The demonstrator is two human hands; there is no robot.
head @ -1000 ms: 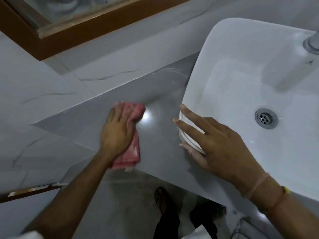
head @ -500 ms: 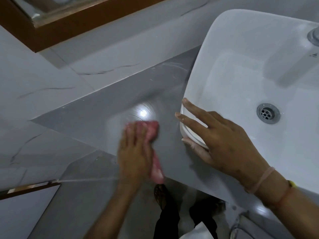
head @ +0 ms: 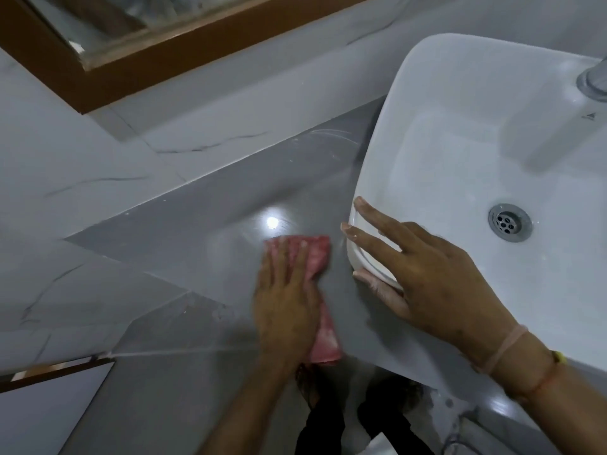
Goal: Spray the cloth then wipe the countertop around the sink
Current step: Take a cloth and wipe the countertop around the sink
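My left hand (head: 287, 300) lies flat on a pink cloth (head: 317, 257), pressing it onto the grey countertop (head: 197, 231) just left of the white sink (head: 460, 159). The cloth sticks out beyond my fingertips and past my palm toward the counter's front edge. My right hand (head: 427, 277) rests with spread fingers on the sink's near left corner and holds nothing. No spray bottle shows.
A wood-framed mirror (head: 131, 60) hangs on the marbled wall at the top left. The sink's metal drain (head: 509, 222) and the base of a tap (head: 594, 82) are at the right. Below the counter edge are the floor and my feet (head: 328, 389).
My left hand has slid the cloth to the right across the counter, from its left part to a spot close beside the sink. My right hand has stayed on the sink corner.
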